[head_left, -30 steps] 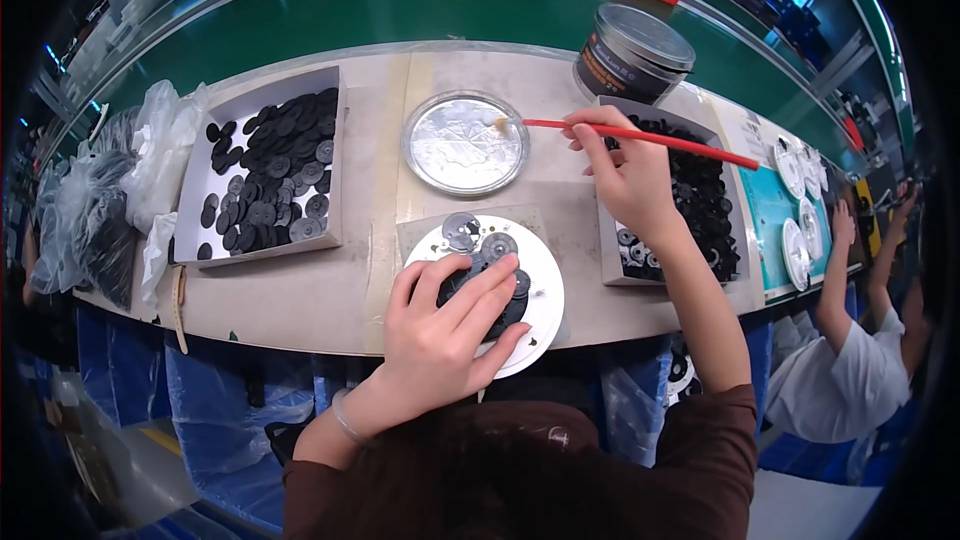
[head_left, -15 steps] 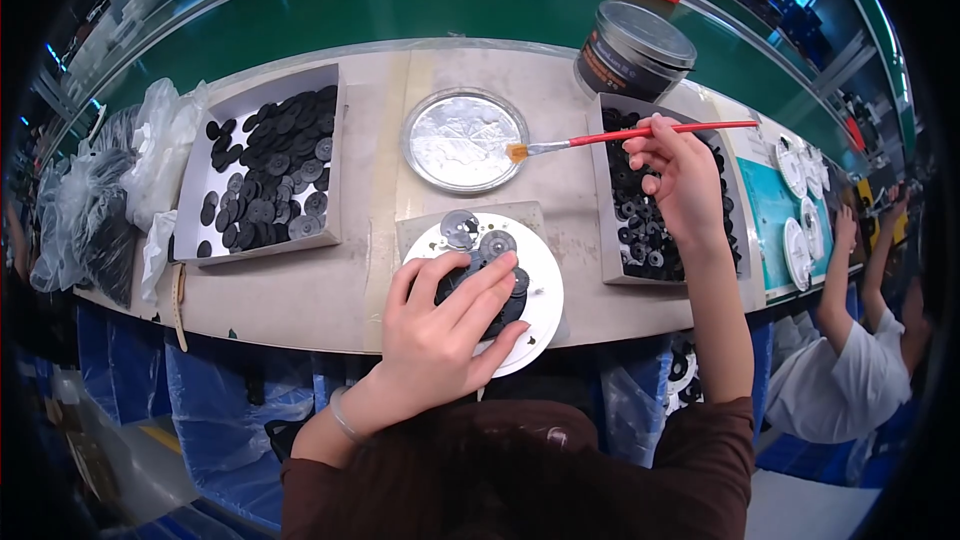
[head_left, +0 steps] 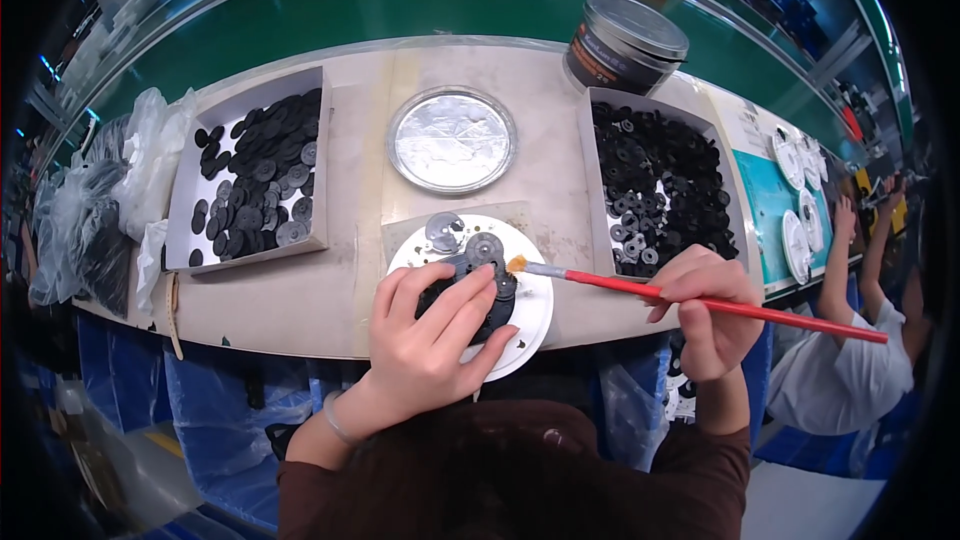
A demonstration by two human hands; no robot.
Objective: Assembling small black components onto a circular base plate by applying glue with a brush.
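**Brush tip at the disc under the left hand**

The left hand (head_left: pixel 432 340) lies spread over a dark round part (head_left: pixel 470 290), fingers apart and pressing down on it rather than closed around it; the part rests on a white round plate (head_left: pixel 530 315) at the near edge of the workbench (head_left: pixel 340 290). The right hand (head_left: pixel 710 310) is pinched shut on the red handle of a small brush (head_left: pixel 640 287), held like a pen; the pale bristle tip sits just beside the left fingertips, at or touching the rim of the dark part, though actual contact is too fine to tell. A few loose grey discs (head_left: pixel 445 232) lie on the far side of the plate.

Beyond the plate stands a shallow silver dish (head_left: pixel 452 140), holding something pale; behind it to the right is a dark round tin (head_left: pixel 622 40). On the right a white tray (head_left: pixel 600 190) is heaped full with black ring parts; on the left a second tray (head_left: pixel 185 230) holds black discs, loosely spread, with bare floor showing at its near corner. Clear plastic bags (head_left: pixel 120 190) are bunched at the far left; another person's arm (head_left: pixel 835 270) works at the next station on the right.

By the look of it the work is mid-run; one part is being brushed, and the full right tray suggests plenty remains.
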